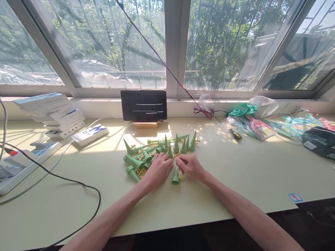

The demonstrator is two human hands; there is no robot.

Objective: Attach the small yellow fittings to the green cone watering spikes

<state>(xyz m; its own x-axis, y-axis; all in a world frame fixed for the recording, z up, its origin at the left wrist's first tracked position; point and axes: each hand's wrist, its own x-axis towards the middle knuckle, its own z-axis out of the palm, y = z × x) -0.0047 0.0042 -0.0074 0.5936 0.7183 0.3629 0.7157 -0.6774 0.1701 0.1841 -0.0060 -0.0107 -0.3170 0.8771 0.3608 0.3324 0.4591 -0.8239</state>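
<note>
Several green plastic watering spikes lie or stand in a pile on the table, with small yellow valve pieces point(141, 172) among them. My left hand point(160, 168) is over the right side of the pile, its fingers bent and closed near the base of an upright green spike point(169, 150). Close beside it, my right hand point(190, 165) has thumb and fingers pinched together; whatever lies between the fingertips is too small to make out. Just below the right fingers lies a green spike point(175, 177), its open end facing me, with a yellow piece by it.
Behind the pile a tablet point(143, 103) and a phone point(144, 116) lean on a wooden stand. White boxes point(54, 115) and a power strip point(28, 164) are on the left, with cables. On the right lie a yellow-black tool point(235, 135), bagged items point(261, 128) and a black pouch point(319, 141).
</note>
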